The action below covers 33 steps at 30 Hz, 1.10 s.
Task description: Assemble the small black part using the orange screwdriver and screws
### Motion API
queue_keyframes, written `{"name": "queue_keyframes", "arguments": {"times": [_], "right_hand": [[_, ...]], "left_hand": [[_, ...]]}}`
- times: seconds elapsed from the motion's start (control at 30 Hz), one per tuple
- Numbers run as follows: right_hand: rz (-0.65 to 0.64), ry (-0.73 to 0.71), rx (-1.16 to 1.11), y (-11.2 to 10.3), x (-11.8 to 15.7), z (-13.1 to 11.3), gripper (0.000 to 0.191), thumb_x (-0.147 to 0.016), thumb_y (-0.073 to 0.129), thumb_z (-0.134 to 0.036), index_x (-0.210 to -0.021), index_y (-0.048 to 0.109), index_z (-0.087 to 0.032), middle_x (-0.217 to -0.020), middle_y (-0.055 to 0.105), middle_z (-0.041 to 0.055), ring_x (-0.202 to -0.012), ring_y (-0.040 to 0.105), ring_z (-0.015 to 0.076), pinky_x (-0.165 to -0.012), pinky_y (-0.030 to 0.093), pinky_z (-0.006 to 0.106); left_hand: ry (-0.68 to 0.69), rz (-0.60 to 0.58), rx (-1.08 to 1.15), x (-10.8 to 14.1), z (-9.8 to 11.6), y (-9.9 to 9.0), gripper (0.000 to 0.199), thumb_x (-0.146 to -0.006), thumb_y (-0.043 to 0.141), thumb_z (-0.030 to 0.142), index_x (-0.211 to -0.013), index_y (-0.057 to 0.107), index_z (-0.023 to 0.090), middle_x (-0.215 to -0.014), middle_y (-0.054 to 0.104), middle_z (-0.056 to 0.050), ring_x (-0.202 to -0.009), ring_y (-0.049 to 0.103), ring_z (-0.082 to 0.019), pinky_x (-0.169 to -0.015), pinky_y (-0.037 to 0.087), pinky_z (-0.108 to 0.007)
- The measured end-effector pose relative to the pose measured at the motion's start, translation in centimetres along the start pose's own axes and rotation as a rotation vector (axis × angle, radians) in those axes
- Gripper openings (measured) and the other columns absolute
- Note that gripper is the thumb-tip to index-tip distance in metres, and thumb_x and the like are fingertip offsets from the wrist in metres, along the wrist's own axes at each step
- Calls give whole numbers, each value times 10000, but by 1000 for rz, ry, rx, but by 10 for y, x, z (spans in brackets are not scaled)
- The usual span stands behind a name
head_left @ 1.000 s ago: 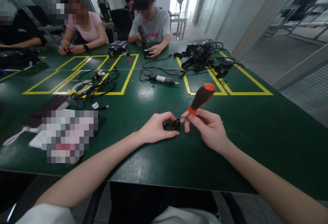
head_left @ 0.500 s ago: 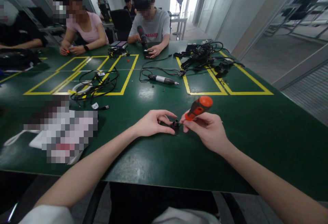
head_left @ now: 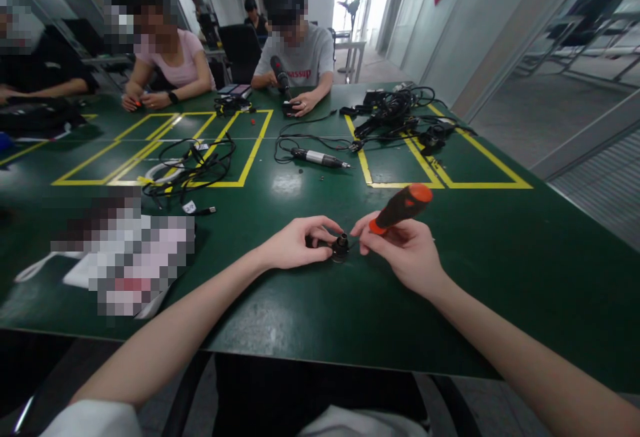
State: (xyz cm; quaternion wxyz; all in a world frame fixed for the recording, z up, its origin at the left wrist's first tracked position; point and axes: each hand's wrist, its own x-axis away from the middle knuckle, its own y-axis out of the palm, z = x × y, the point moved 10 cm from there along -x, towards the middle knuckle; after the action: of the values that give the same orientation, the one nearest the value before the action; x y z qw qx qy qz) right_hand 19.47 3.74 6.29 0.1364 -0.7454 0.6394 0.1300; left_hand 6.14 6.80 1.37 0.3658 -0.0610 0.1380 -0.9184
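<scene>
A small round black part (head_left: 341, 249) with a short upright tube on top stands on the green table (head_left: 310, 310) in front of me. My left hand (head_left: 300, 242) curls around its left side, thumb and forefinger against it. An orange and black screwdriver (head_left: 401, 209) is gripped in my right hand (head_left: 403, 250), its handle tilted up and to the right. The thin shaft points down toward the black part; its tip is too small to make out, so I cannot tell whether it touches.
Beyond my hands lies a silver and black pen-shaped electric tool (head_left: 320, 157) with a cord. Tangled black cables (head_left: 393, 113) lie at the back right, more cables (head_left: 200, 165) at the left. A pouch (head_left: 150, 257) is near my left forearm. Co-workers sit across the table.
The screwdriver handle has tilted further right, and its shaft has moved slightly. My left fingers have shifted a little, showing more of the black part.
</scene>
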Motion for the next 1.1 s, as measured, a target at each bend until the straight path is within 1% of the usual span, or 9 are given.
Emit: {"name": "queue_keyframes", "arguments": {"times": [0.17,0.33,0.43,0.57,0.8,0.87,0.97,1.0,1.1], "right_hand": [[-27,2,3,2,-1,1,333,-906,772,-520,-863,744,-191,-736,709,29,-578,661,140,-599,583,287],[-37,21,-56,5,1,4,326,-933,745,-518,-998,690,-204,-827,735,35,-618,681,145,-648,615,310],[-27,16,-53,5,2,3,320,-912,776,-503,-936,646,-212,-806,732,24,-608,671,137,-637,606,293],[-31,33,14,4,1,4,361,-890,783,-544,-862,672,-202,-757,713,29,-603,664,148,-625,600,299],[-61,26,-45,9,1,4,348,-940,726,-538,-933,680,-193,-783,718,28,-588,671,139,-628,610,300],[-60,21,-72,9,2,3,346,-906,771,-525,-943,658,-200,-802,730,26,-586,672,136,-618,612,293],[-46,24,-56,8,2,3,325,-894,793,-496,-868,657,-202,-773,731,25,-572,662,134,-601,604,287],[-43,29,-38,8,2,3,324,-897,791,-496,-845,666,-201,-769,733,30,-573,662,137,-599,602,291],[-39,28,0,5,1,3,340,-899,777,-529,-849,704,-201,-794,738,44,-582,661,148,-604,599,313]], "left_hand": [[66,151,-209,3,6,-8,368,-725,872,332,-992,701,147,-950,786,-52,-794,665,-152,-698,475,-259],[109,181,-292,5,11,-3,240,-776,830,295,-928,699,162,-859,738,-1,-714,611,-114,-690,491,-244],[176,189,-354,6,20,-1,190,-785,810,261,-894,683,171,-825,701,17,-725,604,-115,-698,487,-237],[224,204,-398,7,26,-1,187,-774,820,242,-880,684,172,-833,681,13,-753,589,-123,-709,479,-239],[171,201,-375,4,19,2,210,-732,848,271,-827,689,174,-811,668,10,-772,591,-138,-722,481,-250],[149,210,-351,4,17,1,259,-730,847,277,-934,720,181,-823,680,12,-774,606,-138,-742,486,-259],[103,201,-259,5,12,0,451,-729,860,306,-1132,691,191,-843,712,19,-767,643,-138,-761,497,-268],[91,199,-239,5,11,0,438,-730,866,322,-1107,687,188,-843,717,17,-762,647,-139,-755,499,-269],[89,217,-289,6,11,-3,308,-727,881,363,-861,671,181,-827,698,6,-757,625,-142,-729,492,-268]]}}
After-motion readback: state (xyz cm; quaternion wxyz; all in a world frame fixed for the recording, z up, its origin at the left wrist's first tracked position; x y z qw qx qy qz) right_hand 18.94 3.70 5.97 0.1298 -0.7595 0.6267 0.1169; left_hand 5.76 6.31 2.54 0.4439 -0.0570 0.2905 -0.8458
